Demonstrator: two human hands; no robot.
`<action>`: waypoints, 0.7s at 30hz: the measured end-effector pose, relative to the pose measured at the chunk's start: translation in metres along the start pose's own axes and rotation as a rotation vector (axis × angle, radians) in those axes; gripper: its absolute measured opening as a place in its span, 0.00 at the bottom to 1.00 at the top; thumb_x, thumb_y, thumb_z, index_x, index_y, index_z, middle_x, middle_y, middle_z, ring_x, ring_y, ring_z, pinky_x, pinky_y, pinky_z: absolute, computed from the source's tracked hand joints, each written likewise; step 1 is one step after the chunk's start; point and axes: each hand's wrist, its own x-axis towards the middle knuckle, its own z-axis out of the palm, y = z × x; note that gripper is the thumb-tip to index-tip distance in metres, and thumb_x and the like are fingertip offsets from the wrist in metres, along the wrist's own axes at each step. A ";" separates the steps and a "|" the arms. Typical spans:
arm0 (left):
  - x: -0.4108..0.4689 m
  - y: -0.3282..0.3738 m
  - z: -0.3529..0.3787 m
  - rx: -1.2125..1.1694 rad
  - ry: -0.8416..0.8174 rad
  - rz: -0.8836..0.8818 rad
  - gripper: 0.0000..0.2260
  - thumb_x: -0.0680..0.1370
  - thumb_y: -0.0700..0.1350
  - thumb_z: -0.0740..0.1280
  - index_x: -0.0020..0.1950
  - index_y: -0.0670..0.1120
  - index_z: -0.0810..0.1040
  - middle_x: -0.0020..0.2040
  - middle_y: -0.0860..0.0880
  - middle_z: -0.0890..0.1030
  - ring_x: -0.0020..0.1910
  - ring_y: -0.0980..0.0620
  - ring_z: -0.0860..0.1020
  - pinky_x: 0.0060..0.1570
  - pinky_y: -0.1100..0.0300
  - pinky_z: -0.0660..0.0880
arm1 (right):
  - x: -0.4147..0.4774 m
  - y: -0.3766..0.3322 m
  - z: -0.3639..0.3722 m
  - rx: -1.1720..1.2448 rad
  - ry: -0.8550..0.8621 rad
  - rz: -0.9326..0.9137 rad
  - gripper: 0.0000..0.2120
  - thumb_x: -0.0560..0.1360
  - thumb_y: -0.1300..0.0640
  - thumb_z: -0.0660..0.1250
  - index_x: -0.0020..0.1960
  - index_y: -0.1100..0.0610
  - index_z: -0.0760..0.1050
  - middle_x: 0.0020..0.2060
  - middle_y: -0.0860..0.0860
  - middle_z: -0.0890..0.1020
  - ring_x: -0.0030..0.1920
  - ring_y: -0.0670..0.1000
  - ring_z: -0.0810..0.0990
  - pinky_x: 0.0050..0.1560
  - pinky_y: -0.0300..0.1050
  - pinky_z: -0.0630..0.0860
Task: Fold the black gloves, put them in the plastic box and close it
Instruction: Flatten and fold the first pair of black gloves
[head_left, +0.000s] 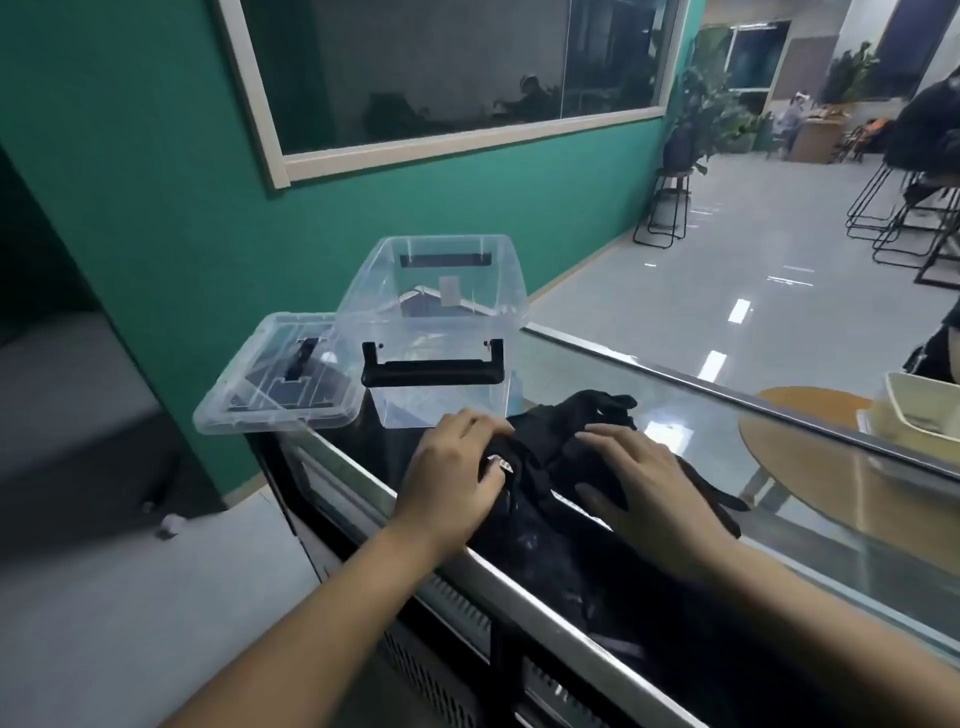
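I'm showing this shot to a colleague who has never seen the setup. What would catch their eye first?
Probably the two bare hands in the middle, the left hand and right hand both pressed on a heap of black gloves on a glass counter. Just behind stands an open clear plastic box with a black handle, its lid lying off to the left at the counter's corner. The teal wall behind fills the left side.

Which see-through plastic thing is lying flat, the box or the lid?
The lid. It lies flat at the counter's left corner, while the box beside it stands upright and open, with a black handle in front.
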 end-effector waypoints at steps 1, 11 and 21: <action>0.000 -0.002 0.005 -0.019 -0.009 -0.042 0.16 0.78 0.41 0.71 0.65 0.52 0.81 0.61 0.56 0.80 0.61 0.52 0.79 0.64 0.50 0.79 | -0.003 -0.002 0.005 -0.011 0.000 -0.029 0.27 0.82 0.42 0.67 0.78 0.48 0.70 0.77 0.46 0.74 0.77 0.52 0.72 0.75 0.54 0.69; -0.008 -0.013 0.039 0.037 -0.090 -0.164 0.15 0.81 0.46 0.69 0.68 0.52 0.83 0.67 0.59 0.82 0.72 0.57 0.75 0.71 0.60 0.65 | 0.000 0.008 0.026 -0.074 -0.064 -0.014 0.27 0.84 0.36 0.60 0.79 0.44 0.69 0.74 0.41 0.76 0.75 0.49 0.73 0.77 0.48 0.65; -0.033 0.004 0.035 0.007 -0.054 -0.133 0.12 0.81 0.56 0.65 0.56 0.57 0.87 0.50 0.60 0.77 0.54 0.59 0.74 0.64 0.56 0.72 | 0.007 0.023 0.020 -0.176 0.001 0.157 0.20 0.85 0.37 0.59 0.68 0.47 0.77 0.61 0.45 0.81 0.66 0.51 0.78 0.78 0.51 0.61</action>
